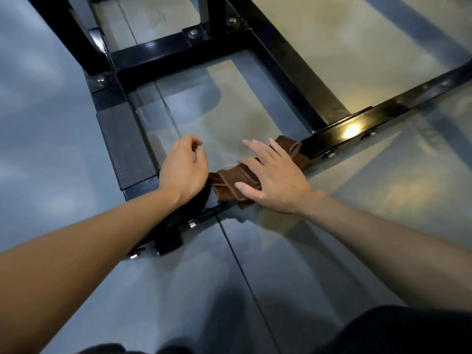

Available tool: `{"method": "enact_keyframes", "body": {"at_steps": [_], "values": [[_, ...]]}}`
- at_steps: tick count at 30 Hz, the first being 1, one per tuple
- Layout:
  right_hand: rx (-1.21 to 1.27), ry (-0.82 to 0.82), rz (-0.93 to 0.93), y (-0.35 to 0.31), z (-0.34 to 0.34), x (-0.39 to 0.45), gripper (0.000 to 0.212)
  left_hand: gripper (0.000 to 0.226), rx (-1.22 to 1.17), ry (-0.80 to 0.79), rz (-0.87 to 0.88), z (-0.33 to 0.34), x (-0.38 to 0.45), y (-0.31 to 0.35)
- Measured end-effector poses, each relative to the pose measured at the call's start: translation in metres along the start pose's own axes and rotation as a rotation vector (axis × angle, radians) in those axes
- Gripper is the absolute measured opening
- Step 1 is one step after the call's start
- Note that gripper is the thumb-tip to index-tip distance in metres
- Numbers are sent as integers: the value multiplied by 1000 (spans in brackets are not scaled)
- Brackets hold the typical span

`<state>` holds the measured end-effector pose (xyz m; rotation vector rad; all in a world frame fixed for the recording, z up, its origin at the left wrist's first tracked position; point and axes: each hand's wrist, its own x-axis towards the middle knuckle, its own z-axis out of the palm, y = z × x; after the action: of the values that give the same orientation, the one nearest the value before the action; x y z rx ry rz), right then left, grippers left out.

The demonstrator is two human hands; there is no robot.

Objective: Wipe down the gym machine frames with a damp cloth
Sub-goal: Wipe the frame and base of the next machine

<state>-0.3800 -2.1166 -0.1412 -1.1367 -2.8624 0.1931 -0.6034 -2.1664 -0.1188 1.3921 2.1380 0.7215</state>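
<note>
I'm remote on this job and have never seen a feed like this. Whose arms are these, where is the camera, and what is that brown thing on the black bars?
The single picture comes from a camera worn on the person's head, looking forward and down, so both bare arms are their own. The black bars are the base frame of a gym machine, bolted together and sitting on a glossy grey floor. The brown thing is the cloth, folded and lying along the nearest bar. The right hand presses it flat with straight fingers. The left hand sits just beside the cloth with loosely curled fingers, holding nothing. A ribbed black foot pad lies on the left.
</note>
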Motion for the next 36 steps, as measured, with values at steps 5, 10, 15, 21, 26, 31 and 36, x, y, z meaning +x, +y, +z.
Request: {"method": "enact_keyframes", "body": {"at_steps": [5,10,15,21,26,31,36], "values": [[-46,-5,240,93,-22,-9,73,20,58,-92,54,24,21,26],[-55,27,736,128,-31,-9,95,21,176,-226,158,43,37,44],[-14,136,683,72,-8,-10,107,23,160,-233,90,71,67,93],[-43,135,588,166,-17,-29,92,45,69,-269,-144,120,79,139],[22,148,858,209,-29,-16,91,69,235,-471,-155,156,58,142],[0,186,717,146,-19,-26,81,66,395,-240,-27,154,41,153],[-13,158,651,230,-28,-33,78,59,380,-266,-50,152,42,152]]}}
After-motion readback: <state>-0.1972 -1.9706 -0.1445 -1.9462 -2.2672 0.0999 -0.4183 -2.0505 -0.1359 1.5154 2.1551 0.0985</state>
